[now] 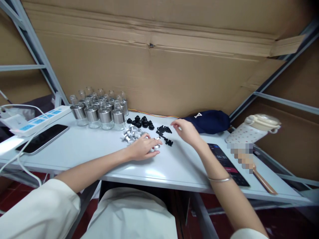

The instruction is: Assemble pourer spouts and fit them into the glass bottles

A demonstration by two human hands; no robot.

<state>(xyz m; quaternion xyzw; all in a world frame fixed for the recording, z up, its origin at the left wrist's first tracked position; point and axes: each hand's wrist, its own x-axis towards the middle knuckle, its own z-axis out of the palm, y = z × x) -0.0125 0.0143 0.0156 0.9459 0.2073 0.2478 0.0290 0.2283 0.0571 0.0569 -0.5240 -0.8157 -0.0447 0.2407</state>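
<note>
My left hand (142, 148) rests low over the white table, its thumb and fingers closed around a small silver metal spout piece (157, 147). Just behind it lies a heap of similar silver pieces (131, 133). Hovering to the right, my right hand (185, 131) has its fingers bent and drawn together at the tips; anything between them is too small to make out. Small black strips (164, 129) lie left of those fingertips, with a little cluster of black parts (168, 142) nearer me. Round black stoppers (141, 121) are grouped behind the silver heap.
Several glass bottles with steel sleeves (99, 113) stand at the back left. A power strip (42, 121) and phone (43, 138) lie far left. On the right are a navy cap (211, 121), another phone (228, 162), a dotted cup (251, 129) and a brown-handled object (264, 179).
</note>
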